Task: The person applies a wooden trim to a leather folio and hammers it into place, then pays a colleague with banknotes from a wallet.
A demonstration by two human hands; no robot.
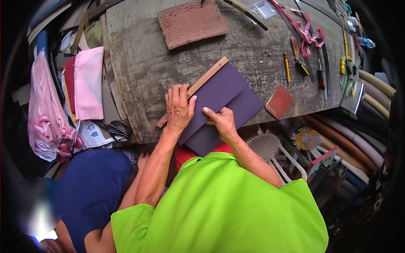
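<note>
A dark purple folded cover [225,90] lies slantwise at the bench's front edge, its lower corner over my lap. Along its upper left edge runs a narrow wooden strip [209,74] with small metal fasteners near its ends. My left hand [179,107] is closed over the strip, fingers past its far side and thumb on the purple sheet. Lower right, my right hand [221,122] grips the cover by a fold, thumb on top and the other fingers curled. Something thin and light shows by those fingers, too small to make out.
A reddish stone slab [192,23] sits at the back. Rightward lie a brown leather piece [279,101], a yellow pencil [287,67], a cutter [300,63] and pink tape [310,33]. Black scissors [116,130] lie left, beside a person in blue [95,181]. Material rolls [341,143] stand right.
</note>
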